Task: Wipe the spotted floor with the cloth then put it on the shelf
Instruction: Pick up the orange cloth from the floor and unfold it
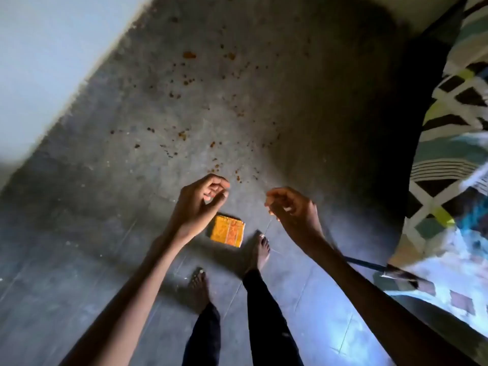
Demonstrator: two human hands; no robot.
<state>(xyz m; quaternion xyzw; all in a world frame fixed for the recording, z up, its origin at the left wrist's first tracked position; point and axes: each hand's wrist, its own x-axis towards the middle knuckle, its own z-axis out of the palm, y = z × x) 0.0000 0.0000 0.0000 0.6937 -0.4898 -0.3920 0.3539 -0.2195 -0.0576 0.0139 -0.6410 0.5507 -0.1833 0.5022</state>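
Note:
A folded orange-yellow cloth (228,231) lies flat on the grey floor (105,233), just ahead of my bare feet. Brown spots and crumbs (190,83) are scattered over the floor beyond it. My left hand (200,204) hovers above the cloth's left side, fingers loosely curled and holding nothing. To the right of the cloth, higher up, my right hand (290,207) has its fingers curled with nothing visibly in them. No shelf is in view.
A pale wall (52,62) runs along the left. A bed with a patterned black, white, green and blue cover (454,143) fills the right side. My feet (260,249) stand right behind the cloth.

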